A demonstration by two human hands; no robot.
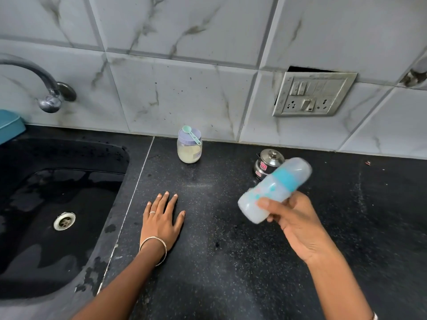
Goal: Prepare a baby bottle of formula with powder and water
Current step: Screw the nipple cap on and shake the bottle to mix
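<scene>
Black speckled stone forms the tabletop (pixel 231 262), backed by a wall of grey-veined white tiles (pixel 184 88). Over its right part the right hand (pixel 298 220) grips the baby bottle (pixel 275 189) near its base, thumb across the front and fingers curled behind. The bottle is lifted off the surface and tilted, base toward the lower left, teal collar and clear cap pointing up and to the right. It is blurred, so its contents cannot be made out.

The left hand (pixel 161 218) lies flat on the tabletop with fingers straight and slightly spread, holding nothing. It wears a ring (pixel 152 212) and, at the wrist, a thin bangle (pixel 154 248).

Just behind the bottle's cap stands a small lidded steel pot (pixel 265 161). Further left, near the wall, is a clear jar (pixel 189 151) of pale powder with a lilac lid, and a mint-green scoop (pixel 191 134) rests on that lid. A dark sink (pixel 34 227) fills the left side, a metal tap (pixel 46 88) curving above it. A switch plate (pixel 314 94) sits in the wall at the right.
</scene>
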